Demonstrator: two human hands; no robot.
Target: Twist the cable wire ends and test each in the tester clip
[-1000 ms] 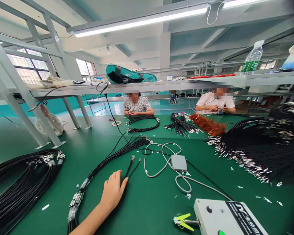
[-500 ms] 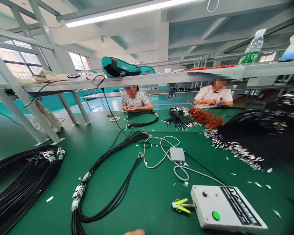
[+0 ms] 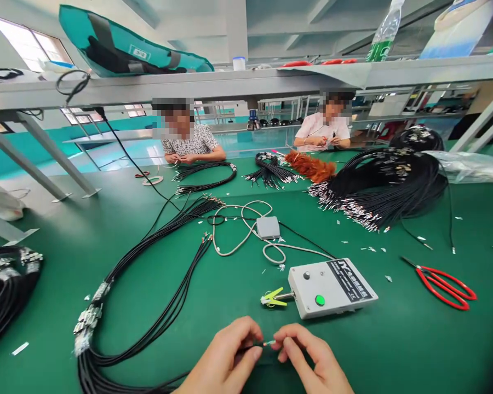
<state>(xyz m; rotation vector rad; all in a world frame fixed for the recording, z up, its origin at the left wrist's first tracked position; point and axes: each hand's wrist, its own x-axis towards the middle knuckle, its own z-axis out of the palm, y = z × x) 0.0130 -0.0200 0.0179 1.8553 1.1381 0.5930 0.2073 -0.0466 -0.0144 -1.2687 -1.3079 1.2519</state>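
My left hand (image 3: 225, 355) and my right hand (image 3: 308, 358) are close together at 6 o'clock, low on the green table (image 3: 394, 339). Each one pinches an end of a thin black wire (image 3: 252, 346). A tiny shiny tip (image 3: 270, 343) sits between my fingers, right where the two hands meet.

I think the tip could slip out, because it is so small and I only hold it with my fingertips. If I push crooked, it might bend. If I pull hard, the wire could tug on the bundle (image 3: 156, 323) it comes from, at 9 o'clock, and make a tangle.

Just past my hands, at 12 o'clock, is a grey box (image 3: 332, 287) with a green button (image 3: 320, 300) and a yellow clip (image 3: 273, 298) on its left side. My knuckles could bump the clip.

At 2 o'clock lie red scissors (image 3: 443, 284), well apart from me. Little white bits (image 3: 388, 278) are scattered on the table, and the tip would be hard to find among them if it dropped.

Far off at 12 o'clock, two other people (image 3: 189, 145) work with their own wires.
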